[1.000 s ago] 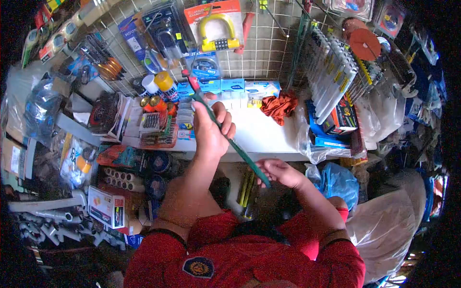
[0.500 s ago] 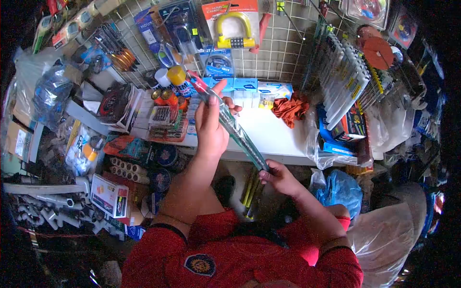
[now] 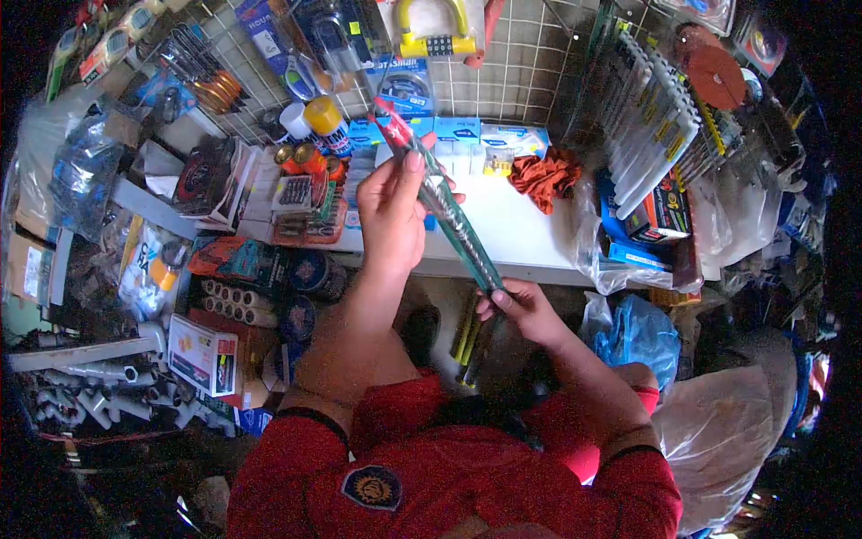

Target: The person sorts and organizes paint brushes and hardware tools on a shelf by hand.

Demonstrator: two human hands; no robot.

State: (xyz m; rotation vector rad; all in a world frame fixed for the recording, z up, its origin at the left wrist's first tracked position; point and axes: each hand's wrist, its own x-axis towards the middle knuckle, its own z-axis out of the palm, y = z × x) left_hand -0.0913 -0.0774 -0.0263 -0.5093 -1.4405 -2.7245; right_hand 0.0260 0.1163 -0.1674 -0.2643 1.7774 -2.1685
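A long, narrow green package with a clear front and a red top end slants across the middle of the view. Dark, twisted metal shows through its plastic. My left hand is wrapped round its upper part, with the thumb on the front and fingertips showing past the right edge. At the lower end, my right hand pinches the package between thumb and fingers. Behind the package is a white counter with blue-and-white boxes and a crumpled orange-red cloth.
Spray cans stand at the counter's left. Tools and a yellow lock hang on the wire grid. Long packaged items hang at right, above a plastic-lined box. Grey pipe fittings lie at lower left.
The package stands slightly steeper, its red end shifted a little right. My right hand appears slightly higher in view. The surroundings have shifted slightly up with the camera's view.
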